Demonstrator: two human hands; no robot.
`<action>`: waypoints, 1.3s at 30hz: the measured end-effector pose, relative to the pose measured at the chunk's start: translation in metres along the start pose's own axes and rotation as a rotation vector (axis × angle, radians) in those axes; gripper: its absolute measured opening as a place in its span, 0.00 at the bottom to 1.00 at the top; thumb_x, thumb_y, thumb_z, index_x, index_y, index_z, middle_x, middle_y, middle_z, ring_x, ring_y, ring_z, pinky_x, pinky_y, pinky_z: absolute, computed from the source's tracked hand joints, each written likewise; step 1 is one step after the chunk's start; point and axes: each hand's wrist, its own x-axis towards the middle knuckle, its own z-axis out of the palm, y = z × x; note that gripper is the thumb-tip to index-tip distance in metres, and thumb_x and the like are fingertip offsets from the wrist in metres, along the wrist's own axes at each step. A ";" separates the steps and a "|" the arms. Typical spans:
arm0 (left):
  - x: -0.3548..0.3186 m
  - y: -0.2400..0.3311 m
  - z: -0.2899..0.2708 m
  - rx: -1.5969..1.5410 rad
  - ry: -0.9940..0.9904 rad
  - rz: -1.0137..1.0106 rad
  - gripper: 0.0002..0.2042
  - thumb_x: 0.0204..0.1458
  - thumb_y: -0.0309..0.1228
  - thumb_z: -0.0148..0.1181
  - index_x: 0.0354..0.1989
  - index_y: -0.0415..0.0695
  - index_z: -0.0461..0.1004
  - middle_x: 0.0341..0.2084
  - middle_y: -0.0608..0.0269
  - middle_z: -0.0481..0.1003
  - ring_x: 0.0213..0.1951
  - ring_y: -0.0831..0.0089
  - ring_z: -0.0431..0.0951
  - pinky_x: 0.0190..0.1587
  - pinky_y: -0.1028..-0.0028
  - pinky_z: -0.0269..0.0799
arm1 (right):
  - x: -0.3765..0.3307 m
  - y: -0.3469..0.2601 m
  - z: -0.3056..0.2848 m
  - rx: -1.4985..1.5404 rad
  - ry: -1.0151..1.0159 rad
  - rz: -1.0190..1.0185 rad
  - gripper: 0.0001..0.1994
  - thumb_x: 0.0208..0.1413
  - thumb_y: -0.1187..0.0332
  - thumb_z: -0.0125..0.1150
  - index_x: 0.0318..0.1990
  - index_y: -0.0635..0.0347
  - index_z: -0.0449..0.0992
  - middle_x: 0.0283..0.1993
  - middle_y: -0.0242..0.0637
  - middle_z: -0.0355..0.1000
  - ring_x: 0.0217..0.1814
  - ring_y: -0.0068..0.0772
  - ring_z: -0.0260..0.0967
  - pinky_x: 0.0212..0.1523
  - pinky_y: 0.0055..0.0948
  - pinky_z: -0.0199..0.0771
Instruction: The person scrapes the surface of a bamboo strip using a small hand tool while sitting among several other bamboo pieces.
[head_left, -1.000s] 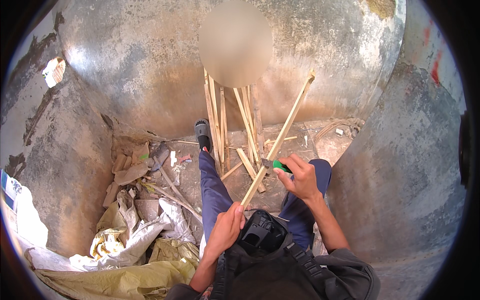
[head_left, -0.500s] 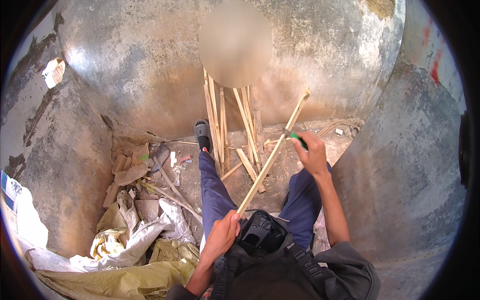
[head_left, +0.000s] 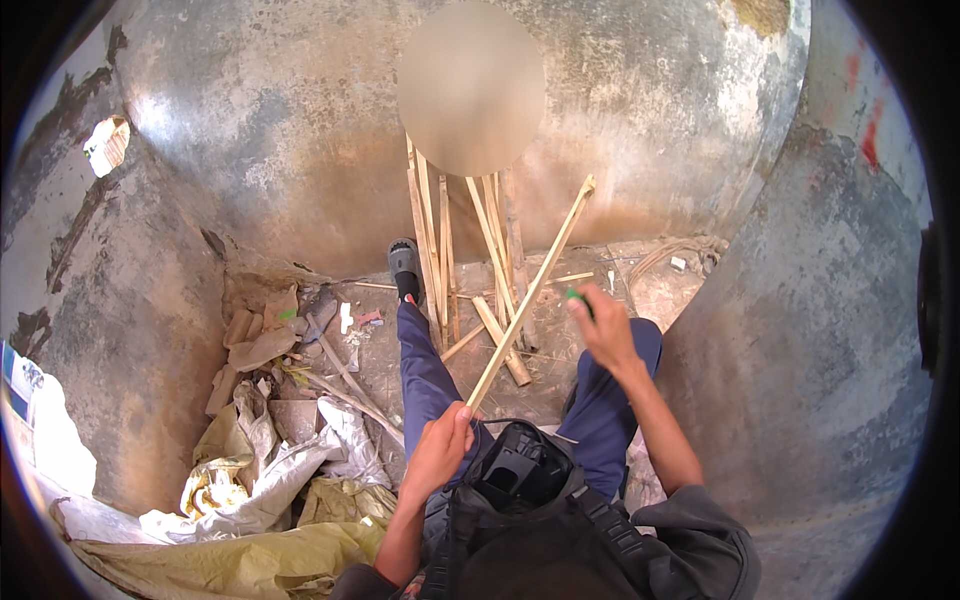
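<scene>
In the head view my left hand (head_left: 437,452) is closed round the lower end of a long, pale wooden strip (head_left: 535,290). The strip slants up and away to the right, its far end raised in front of the wall. My right hand (head_left: 604,332) is closed on a small green-handled tool (head_left: 578,296), just right of the strip and apart from it. Fingers cover most of the tool, so its exact kind does not show. Beyond my hands, several wooden strips (head_left: 430,240) lean against the wall, and a short thick piece of wood (head_left: 503,343) lies on the floor.
Curved, stained walls (head_left: 290,130) enclose the space, with one (head_left: 810,350) close on my right. At left lie crumpled sacks (head_left: 330,440) and broken rubble (head_left: 262,345). A coil of cord (head_left: 668,258) rests by the far right wall.
My right hand with the green-handled tool has drawn back toward me, away from the strip. The strip's far end has swung a little to the left, while my left hand keeps its grip.
</scene>
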 end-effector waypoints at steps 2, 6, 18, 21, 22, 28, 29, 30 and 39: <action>0.004 -0.003 0.006 0.012 0.022 0.017 0.19 0.83 0.39 0.42 0.51 0.40 0.78 0.20 0.64 0.69 0.24 0.74 0.69 0.32 0.66 0.67 | -0.016 -0.019 0.014 -0.007 -0.091 -0.038 0.16 0.76 0.54 0.62 0.48 0.61 0.82 0.37 0.47 0.82 0.34 0.53 0.82 0.34 0.47 0.78; 0.010 0.007 0.014 0.039 0.023 -0.008 0.18 0.83 0.40 0.43 0.51 0.40 0.77 0.20 0.62 0.71 0.24 0.71 0.71 0.32 0.65 0.68 | -0.041 -0.045 0.029 0.028 -0.111 -0.136 0.15 0.72 0.55 0.67 0.49 0.59 0.83 0.40 0.43 0.84 0.35 0.50 0.84 0.33 0.43 0.81; 0.016 0.012 0.022 0.052 0.065 0.049 0.19 0.83 0.40 0.42 0.51 0.39 0.77 0.20 0.60 0.70 0.23 0.68 0.72 0.31 0.63 0.68 | -0.051 -0.068 0.030 -0.012 -0.129 -0.186 0.13 0.69 0.56 0.72 0.47 0.57 0.84 0.40 0.37 0.84 0.34 0.46 0.85 0.33 0.42 0.83; 0.015 0.014 0.022 0.077 0.082 0.048 0.19 0.83 0.40 0.43 0.51 0.39 0.77 0.19 0.60 0.70 0.23 0.67 0.71 0.31 0.62 0.68 | -0.049 -0.068 0.030 -0.024 -0.091 -0.217 0.13 0.69 0.56 0.72 0.47 0.57 0.84 0.40 0.36 0.84 0.34 0.45 0.85 0.33 0.41 0.83; 0.015 0.014 0.022 0.073 0.084 0.051 0.19 0.83 0.40 0.43 0.51 0.39 0.77 0.19 0.60 0.69 0.23 0.67 0.71 0.31 0.62 0.68 | -0.049 -0.068 0.029 -0.029 -0.091 -0.216 0.13 0.69 0.56 0.72 0.47 0.57 0.84 0.39 0.35 0.84 0.33 0.45 0.85 0.33 0.41 0.83; 0.012 0.018 0.021 0.073 0.082 0.045 0.19 0.83 0.40 0.43 0.51 0.39 0.77 0.19 0.58 0.69 0.22 0.66 0.71 0.31 0.61 0.68 | -0.047 -0.068 0.027 -0.042 -0.085 -0.221 0.13 0.69 0.55 0.73 0.46 0.56 0.85 0.38 0.35 0.83 0.32 0.44 0.84 0.32 0.40 0.83; 0.011 0.020 0.020 0.070 0.082 0.045 0.19 0.83 0.40 0.43 0.51 0.39 0.77 0.19 0.58 0.69 0.22 0.66 0.71 0.31 0.61 0.68 | -0.046 -0.069 0.027 -0.044 -0.085 -0.224 0.13 0.68 0.55 0.73 0.46 0.56 0.85 0.38 0.35 0.83 0.32 0.44 0.84 0.32 0.40 0.83; 0.011 0.021 0.020 0.067 0.082 0.044 0.19 0.83 0.40 0.43 0.51 0.39 0.77 0.19 0.58 0.69 0.22 0.65 0.71 0.31 0.61 0.68 | -0.046 -0.068 0.027 -0.044 -0.079 -0.229 0.13 0.68 0.55 0.73 0.46 0.55 0.85 0.37 0.35 0.83 0.32 0.44 0.84 0.32 0.41 0.83; 0.007 0.020 0.018 0.095 0.088 0.026 0.18 0.83 0.39 0.43 0.51 0.39 0.77 0.19 0.56 0.70 0.21 0.63 0.72 0.30 0.60 0.68 | -0.040 -0.059 0.028 -0.052 -0.047 -0.185 0.13 0.68 0.56 0.73 0.48 0.56 0.85 0.43 0.37 0.86 0.35 0.47 0.85 0.34 0.41 0.84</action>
